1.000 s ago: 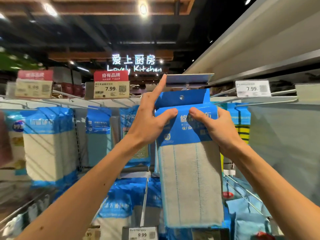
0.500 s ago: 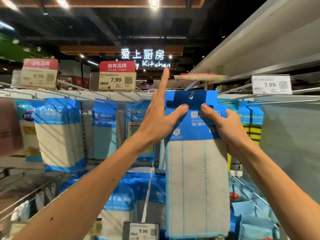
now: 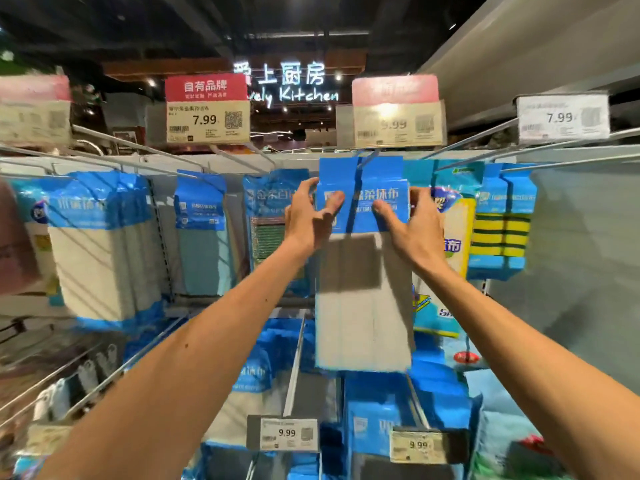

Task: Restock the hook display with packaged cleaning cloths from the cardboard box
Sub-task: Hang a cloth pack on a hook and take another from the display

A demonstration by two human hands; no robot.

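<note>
Under the pink-topped 9.99 price tag (image 3: 396, 123), a blue-headed cleaning cloth pack (image 3: 363, 306) hangs upright between both hands, its header top against the wire hook (image 3: 370, 160); blur hides whether the hole is threaded. The left hand (image 3: 304, 220) pinches the header's left edge, thumb flat on the front and fingers curled behind. The right hand (image 3: 415, 230) pinches the right edge in the same way. Other cloth packs (image 3: 204, 209) hang on neighbouring hooks.

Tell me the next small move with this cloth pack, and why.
Probably slide the cloth pack back along the hook: both the left hand and right hand pinch its blue header, and the wire seems already through its hole.
</note>
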